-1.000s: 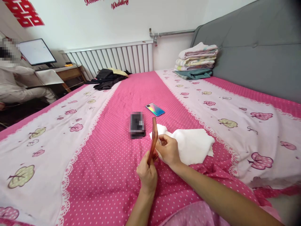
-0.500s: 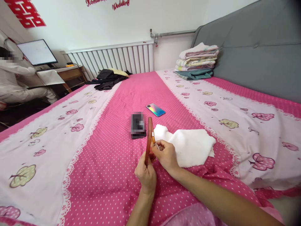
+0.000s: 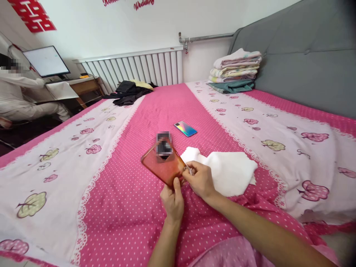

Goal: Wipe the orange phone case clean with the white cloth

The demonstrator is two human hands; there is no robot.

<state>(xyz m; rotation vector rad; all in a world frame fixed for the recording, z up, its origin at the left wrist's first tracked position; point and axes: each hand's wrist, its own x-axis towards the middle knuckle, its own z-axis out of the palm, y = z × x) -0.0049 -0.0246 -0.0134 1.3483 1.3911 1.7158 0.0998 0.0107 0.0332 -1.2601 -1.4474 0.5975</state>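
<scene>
My left hand [image 3: 173, 200] grips the near corner of a translucent red phone case [image 3: 162, 165], held flat above the pink bedspread [image 3: 130, 207]. At the case's right edge my right hand [image 3: 199, 180] is closed in a pinch on something small that I cannot make out. A white cloth [image 3: 228, 171] lies just right of my right hand. Partly hidden behind the case is a dark phone [image 3: 164, 142]. Farther back lies an iridescent blue phone [image 3: 185, 128].
Folded blankets [image 3: 236, 70] are stacked by the grey headboard [image 3: 300, 55]. Dark clothes [image 3: 128, 92] lie at the bed's far edge before a white radiator [image 3: 139, 68]. At the left a person in white [image 3: 19, 98] sits near a desk with a monitor [image 3: 46, 61].
The red case has turned from standing on edge to lying flat with its broad face up. Both hands stay on it in nearly the same place.
</scene>
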